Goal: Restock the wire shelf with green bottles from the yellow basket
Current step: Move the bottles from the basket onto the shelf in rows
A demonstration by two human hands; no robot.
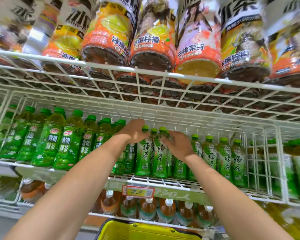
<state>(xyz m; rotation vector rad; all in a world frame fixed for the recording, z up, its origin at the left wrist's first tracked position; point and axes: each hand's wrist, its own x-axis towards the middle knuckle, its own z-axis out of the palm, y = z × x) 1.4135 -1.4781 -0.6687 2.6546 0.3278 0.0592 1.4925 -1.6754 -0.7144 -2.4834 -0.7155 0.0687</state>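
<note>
I see both arms reaching into the wire shelf. My left hand curls over a green bottle; the right hand, fingers spread, touches the next one. The yellow basket sits below.

Retail drinks aisle of a shop or supermarket. White wire shelf tiers carry close rows of identical bottled beverages. On this shelf stand green bottles of tea with matching labels and caps. Clipped to its front edge is a red-and-yellow price tag reading 2.0. The tier above holds large orange-labelled bottles; the tier below holds brown tea bottles with white caps. Below the shelf, nearest the camera, sits a yellow basket.
</note>
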